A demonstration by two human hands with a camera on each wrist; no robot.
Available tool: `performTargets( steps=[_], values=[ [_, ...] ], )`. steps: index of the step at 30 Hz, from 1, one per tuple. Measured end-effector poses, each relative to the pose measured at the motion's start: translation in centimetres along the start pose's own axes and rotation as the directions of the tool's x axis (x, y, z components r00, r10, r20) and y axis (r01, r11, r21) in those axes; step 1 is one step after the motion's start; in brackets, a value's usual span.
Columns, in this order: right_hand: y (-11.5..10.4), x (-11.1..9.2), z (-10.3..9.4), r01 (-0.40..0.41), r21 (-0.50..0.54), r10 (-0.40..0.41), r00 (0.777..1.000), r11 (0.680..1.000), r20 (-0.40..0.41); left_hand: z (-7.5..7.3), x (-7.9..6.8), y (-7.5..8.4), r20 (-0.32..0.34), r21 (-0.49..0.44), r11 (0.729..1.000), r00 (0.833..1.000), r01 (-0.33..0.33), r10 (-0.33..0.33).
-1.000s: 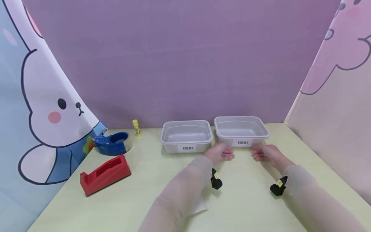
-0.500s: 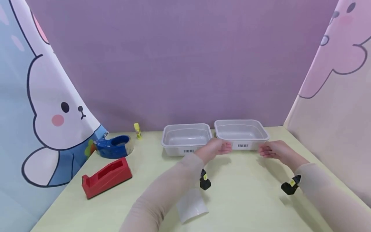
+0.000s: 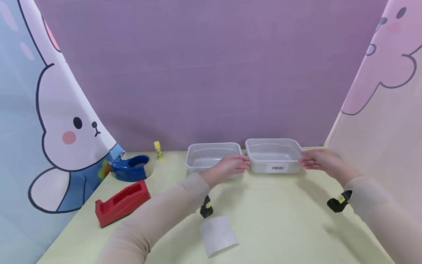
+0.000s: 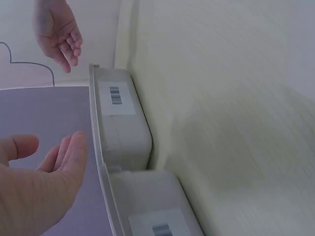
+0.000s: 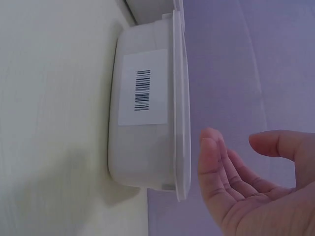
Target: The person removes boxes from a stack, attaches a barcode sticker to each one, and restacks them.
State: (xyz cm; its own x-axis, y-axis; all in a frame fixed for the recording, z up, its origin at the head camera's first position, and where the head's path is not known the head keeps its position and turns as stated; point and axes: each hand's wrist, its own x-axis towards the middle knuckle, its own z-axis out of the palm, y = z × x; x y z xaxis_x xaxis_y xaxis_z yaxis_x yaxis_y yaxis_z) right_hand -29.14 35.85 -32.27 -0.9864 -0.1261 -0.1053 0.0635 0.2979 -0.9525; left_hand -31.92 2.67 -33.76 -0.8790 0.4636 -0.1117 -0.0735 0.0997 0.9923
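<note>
Two pale plastic food containers stand side by side at the back of the table. My left hand [image 3: 229, 167] hovers in front of the left container [image 3: 193, 165], hiding part of its front wall; its fingers point toward the right container [image 3: 258, 168]. Relaxed and slightly bent, my right hand [image 3: 321, 160] is beside that container's right end. In the right wrist view a gap shows between the fingers and the rim [image 5: 181, 105]. Neither hand holds anything. A barcode label [image 5: 129, 93] is stuck on the right container's front.
To the left lie a red tape dispenser [image 3: 123, 205], a blue tape cutter [image 3: 128, 172] with a roll of tape, and an upright yellow glue stick [image 3: 158, 150]. A white sheet [image 3: 217, 234] lies near the front. A purple backdrop [image 3: 211, 73] rises behind the containers.
My hands have moved apart, the left one leftward and the right one rightward, from in front of the right container toward its two ends. The white sheet has come into full view.
</note>
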Motion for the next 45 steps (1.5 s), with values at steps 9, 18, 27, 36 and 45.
performTargets(
  steps=[9, 18, 27, 36, 45],
  values=[
    [-1.9, 1.1, -2.7, 0.052, -0.091, -0.051, 0.999, 0.995, 0.012, -5.2, -2.7, 0.9, -0.072, 0.308, 0.95, 0.994, -0.054, 0.08],
    [-3.7, 2.2, -3.8, 0.1, -0.016, -0.101, 0.992, 0.995, -0.072, -10.0, -3.4, 2.0, -0.081, 0.417, 0.906, 0.99, -0.075, 0.119],
    [-1.6, 3.6, -3.9, 0.023, -0.188, -0.043, 0.993, 0.982, -0.106, -15.3, -2.9, 0.5, -0.157, 0.445, 0.895, 0.981, -0.03, 0.111],
    [2.4, 4.9, -3.3, 0.015, -0.182, -0.023, 0.999, 0.983, -0.04, -18.3, -3.3, -2.1, -0.252, 0.329, 0.944, 0.964, 0.003, 0.085],
    [4.7, 6.0, -2.1, 0.036, -0.297, -0.075, 0.99, 0.954, -0.122, -18.8, -2.1, -4.6, -0.303, 0.298, 0.954, 0.951, 0.032, 0.063]
  ],
)
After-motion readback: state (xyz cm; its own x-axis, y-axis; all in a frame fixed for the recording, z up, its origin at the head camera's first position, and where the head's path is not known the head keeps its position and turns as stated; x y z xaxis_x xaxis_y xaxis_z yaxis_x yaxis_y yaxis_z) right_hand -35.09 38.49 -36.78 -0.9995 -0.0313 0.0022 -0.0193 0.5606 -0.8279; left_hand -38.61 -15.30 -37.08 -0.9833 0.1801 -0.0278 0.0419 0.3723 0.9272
